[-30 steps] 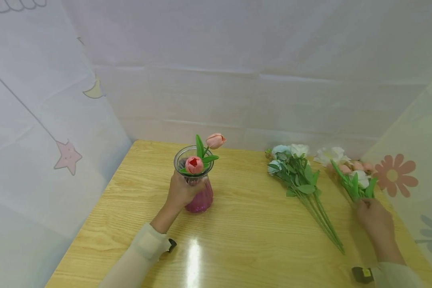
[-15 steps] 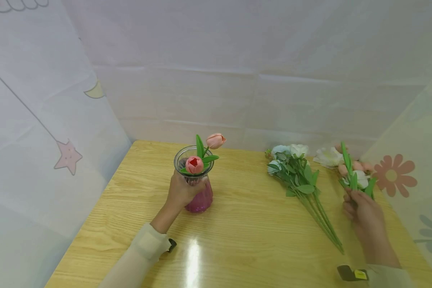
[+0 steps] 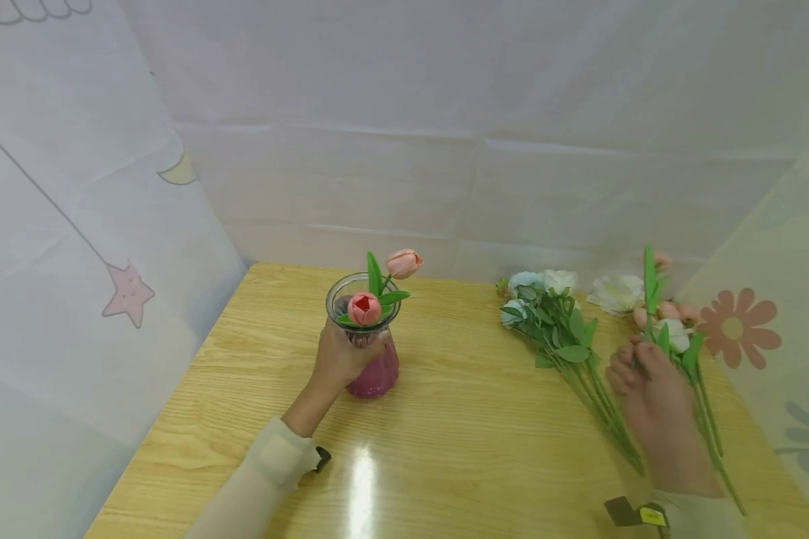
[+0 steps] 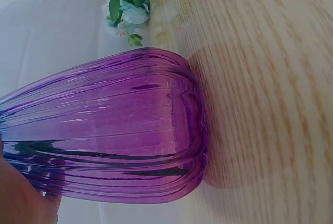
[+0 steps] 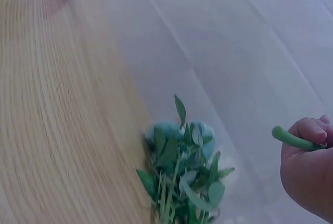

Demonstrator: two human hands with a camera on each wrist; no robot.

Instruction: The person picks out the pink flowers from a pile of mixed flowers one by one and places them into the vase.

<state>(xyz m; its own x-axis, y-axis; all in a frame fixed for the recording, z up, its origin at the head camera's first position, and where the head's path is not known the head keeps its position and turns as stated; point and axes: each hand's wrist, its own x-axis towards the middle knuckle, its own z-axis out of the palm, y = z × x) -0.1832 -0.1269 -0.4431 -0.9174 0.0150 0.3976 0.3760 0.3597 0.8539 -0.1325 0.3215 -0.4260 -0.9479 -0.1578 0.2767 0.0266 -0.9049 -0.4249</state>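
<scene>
My left hand [image 3: 340, 355] grips the neck of a ribbed glass vase [image 3: 375, 372], purple toward its base, standing upright on the table. Two pink tulips [image 3: 364, 308] with green leaves rise from its rim. My right hand [image 3: 657, 397] pinches the green stem [image 5: 297, 139] of another tulip, raised above the table at the right. A long upright leaf [image 3: 649, 277] and a pink bloom [image 3: 662, 261] show above the fist. In the left wrist view, the vase body [image 4: 119, 125] fills the middle, and only part of my hand [image 4: 26, 195] shows.
Blue and white artificial flowers [image 3: 559, 282] lie on the wooden table [image 3: 472, 419], stems toward the front. Right of my right hand lie white and pink flowers [image 3: 677, 335], with a large white bloom [image 3: 616, 294] behind. Printed cloth [image 3: 377, 172] hangs around the table.
My right hand has lifted a tulip from the right-hand bunch and moved left, turning the leaf more upright. The left hand and vase have stayed in place.
</scene>
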